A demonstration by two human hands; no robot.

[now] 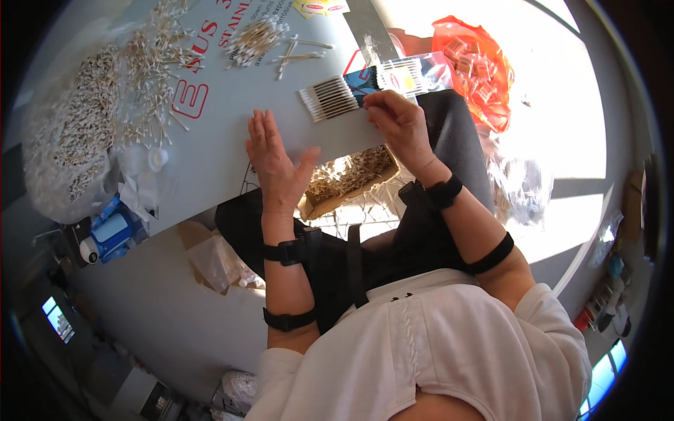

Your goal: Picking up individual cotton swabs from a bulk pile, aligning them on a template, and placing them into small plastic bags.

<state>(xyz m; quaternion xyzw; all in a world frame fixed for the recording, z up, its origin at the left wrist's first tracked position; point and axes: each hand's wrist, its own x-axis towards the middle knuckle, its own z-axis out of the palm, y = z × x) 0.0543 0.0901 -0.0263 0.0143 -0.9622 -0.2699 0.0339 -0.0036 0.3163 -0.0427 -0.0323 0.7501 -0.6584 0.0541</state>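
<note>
My left hand (274, 160) is held over the grey table's front edge, fingers stretched out and holding nothing. My right hand (401, 125) is closed in a pinch beside a flat row of cotton swabs (328, 98). Whatever is between its fingertips, if anything, is too small to make out. A dark blue printed wrapper (363, 80) lies against the right end of that row. Just beyond it is a clear plastic packet (406, 73) with more swabs in it. Farther back on the table sit a loose pile of cotton swabs (257, 41) and a few stray swabs (302, 46).
A large clear bag of swabs (77, 126) and scattered swabs (151, 77) cover the table's left side. Near its corner are a tape roll (158, 158) and a blue-and-white package (112, 230). A swab-filled carton (351, 175) stands below the edge; a red bag (477, 70) is at right.
</note>
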